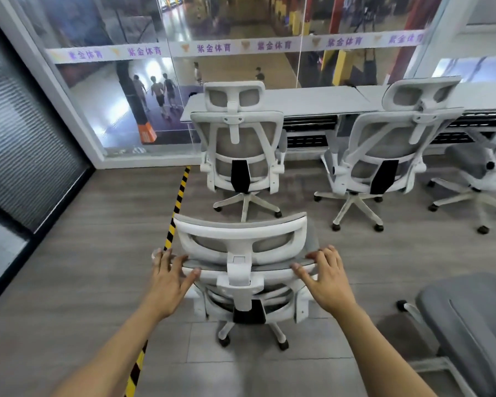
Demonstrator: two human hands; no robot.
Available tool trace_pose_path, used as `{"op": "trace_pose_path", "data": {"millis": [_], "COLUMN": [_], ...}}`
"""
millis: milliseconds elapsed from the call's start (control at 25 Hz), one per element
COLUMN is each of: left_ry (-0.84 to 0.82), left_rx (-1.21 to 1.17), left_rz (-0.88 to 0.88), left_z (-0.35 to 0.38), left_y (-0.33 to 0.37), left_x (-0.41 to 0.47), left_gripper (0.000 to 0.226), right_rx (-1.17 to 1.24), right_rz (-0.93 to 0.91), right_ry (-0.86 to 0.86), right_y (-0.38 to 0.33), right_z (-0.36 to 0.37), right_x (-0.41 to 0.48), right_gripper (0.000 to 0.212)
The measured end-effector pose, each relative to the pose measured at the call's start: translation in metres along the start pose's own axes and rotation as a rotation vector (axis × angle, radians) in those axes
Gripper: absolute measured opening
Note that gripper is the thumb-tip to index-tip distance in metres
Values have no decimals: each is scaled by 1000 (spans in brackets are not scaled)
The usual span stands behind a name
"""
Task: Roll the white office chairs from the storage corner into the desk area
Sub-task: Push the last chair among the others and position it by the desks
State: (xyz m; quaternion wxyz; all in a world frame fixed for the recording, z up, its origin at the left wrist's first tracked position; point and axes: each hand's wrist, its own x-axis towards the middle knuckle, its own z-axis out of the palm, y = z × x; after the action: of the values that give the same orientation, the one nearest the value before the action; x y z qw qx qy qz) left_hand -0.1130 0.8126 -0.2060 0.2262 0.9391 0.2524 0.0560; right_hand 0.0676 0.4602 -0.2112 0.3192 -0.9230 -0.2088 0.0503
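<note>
We see the left hand [171, 277] and right hand [327, 277], fingers spread, resting on the top of the near white chair [241, 270] (not gripping tight). At 12 o'clock, another chair [238, 150] faces the desk [298, 101].

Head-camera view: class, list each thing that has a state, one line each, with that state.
Nearest chair: upright, both hands at its headrest.
Left hand: open, on the headrest's left end.
Right hand: open, on its right end.
Left desk chair: upright, facing the desk.
Right desk chair: upright, angled.
</note>
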Motion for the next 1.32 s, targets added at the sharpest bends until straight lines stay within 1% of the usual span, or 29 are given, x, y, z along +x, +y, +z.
{"op": "trace_pose_path", "data": {"millis": [80, 120, 280, 360, 480, 600, 680, 760, 880, 920, 1000, 1080, 1120, 1160, 1240, 1320], "left_ry": [-28, -38, -27, 1, 36, 0, -25, -63, -103, -78, 74, 242, 287, 308, 290, 241], "left_rx": [40, 54, 15, 1, -23, -32, -38, -49, -52, -51, -47, -71, -73, -61, -58, -85], "left_rz": [24, 30, 31, 41, 22, -27, -28, -31, -41, -50, -39, 60, 127, 197, 305, 355], "left_z": [-11, -14, -20, -20, -27, -34, -39, -44, -48, -49, -53, -52, -50, -47, -35, -20], "left_y": [-14, -21, -42, -49, -58, -63, -65, -64, -61, -57, -40, -10, 8, 27, 70, 116], "left_x": [21, 28, 30, 22, 21, 23, 24, 27, 27, 24, 12, -7, -16, -25, -44, -61], "left_gripper": [98, 97, 79, 75, 81, 88, 90, 85, 73, 72, 65, 42, 32, 29, 31, 33], "right_rx": [-9, -11, -20, -24, -33, -36, -38, -53, -63, -65, -64, -48, -45, -46, -44, -39], "right_rz": [40, 52, 62, 59, 30, 4, 13, 30, 41, 48, 49, 55, 51, 45, 38, 47], "right_ry": [-11, -18, -16, -26, -39, -32, -39, -37, -34, -39, -36, 14, 46, 74, 122, 171], "right_y": [-17, -23, -41, -44, -51, -59, -66, -69, -72, -73, -75, -71, -66, -60, -44, -23], "right_z": [8, 11, 22, 27, 34, 40, 41, 42, 42, 41, 37, 26, 18, 8, -18, -50], "right_x": [9, 12, 16, 16, 21, 28, 32, 32, 27, 25, 18, 6, -1, -10, -32, -57], "right_gripper": [79, 79, 82, 83, 85, 91, 88, 84, 84, 83, 76, 64, 60, 56, 53, 51]}}
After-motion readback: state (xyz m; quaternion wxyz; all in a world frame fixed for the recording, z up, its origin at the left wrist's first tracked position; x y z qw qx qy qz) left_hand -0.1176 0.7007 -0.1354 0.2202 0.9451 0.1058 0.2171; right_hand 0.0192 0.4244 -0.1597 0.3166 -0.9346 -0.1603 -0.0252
